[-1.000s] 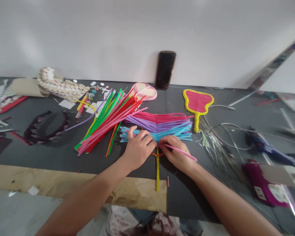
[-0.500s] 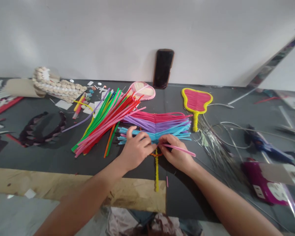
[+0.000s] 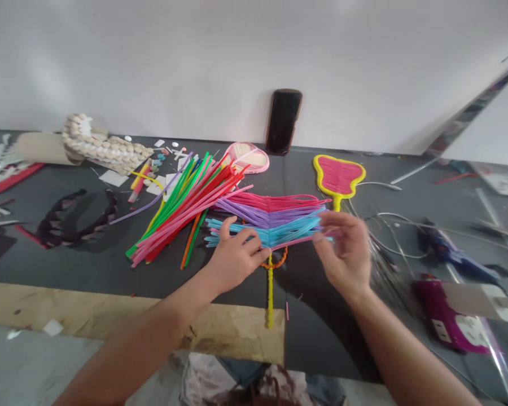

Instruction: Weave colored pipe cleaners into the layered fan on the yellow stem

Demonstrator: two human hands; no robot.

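Observation:
In the head view a feather-shaped pipe cleaner piece (image 3: 270, 220) lies on the table, with red, purple and blue strands fanning off both sides of its middle. Its yellow stem (image 3: 270, 293) points toward me, and an orange loop (image 3: 284, 258) shows around the base. My left hand (image 3: 237, 254) lies over the left blue strands, thumb and fingertips closed at the middle. A pink pipe cleaner (image 3: 294, 241) runs from there to the right, along the lowest blue strands. My right hand (image 3: 345, 251) pinches its outer end; the fingertips partly hide it.
A pile of loose pipe cleaners (image 3: 182, 214) lies at left, by a dark braided band (image 3: 76, 220). A phone (image 3: 283, 121) leans on the wall. At right are a yellow-rimmed paddle (image 3: 339, 175), wires, a glue gun (image 3: 457, 254) and a magenta box (image 3: 444, 321).
My right hand has moved right and slightly up from the middle, drawing the pink pipe cleaner out along the blue strands. My left hand stays in place.

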